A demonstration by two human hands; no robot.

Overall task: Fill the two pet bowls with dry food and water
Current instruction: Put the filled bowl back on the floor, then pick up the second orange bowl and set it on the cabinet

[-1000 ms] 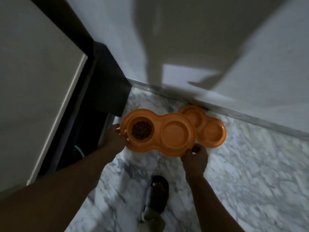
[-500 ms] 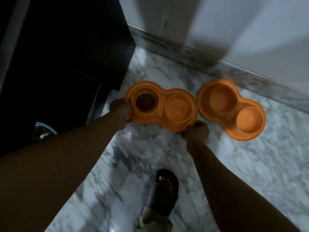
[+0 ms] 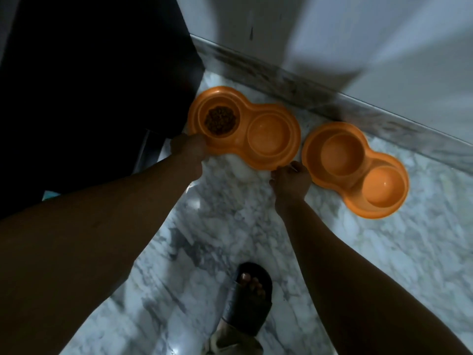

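Note:
An orange double pet bowl (image 3: 244, 108) lies low over the marble floor beside a dark cabinet. Its left cup holds brown dry food (image 3: 220, 120); its right cup (image 3: 268, 133) looks empty. My left hand (image 3: 189, 147) grips its near-left rim and my right hand (image 3: 290, 180) pinches its near-right edge. A second orange double bowl (image 3: 313, 144) rests on the floor to the right, both cups without food; I cannot tell whether they hold water.
A dark cabinet (image 3: 97, 80) stands close on the left. A grey wall (image 3: 358, 47) with a marble skirting runs behind the bowls. My sandalled foot (image 3: 249, 295) is planted on the white marble floor (image 3: 384, 252) below the bowls.
The view has dropped closer to the floor. Both hands have brought the bowl with food down beside the second bowl, and the two bowls now lie apart.

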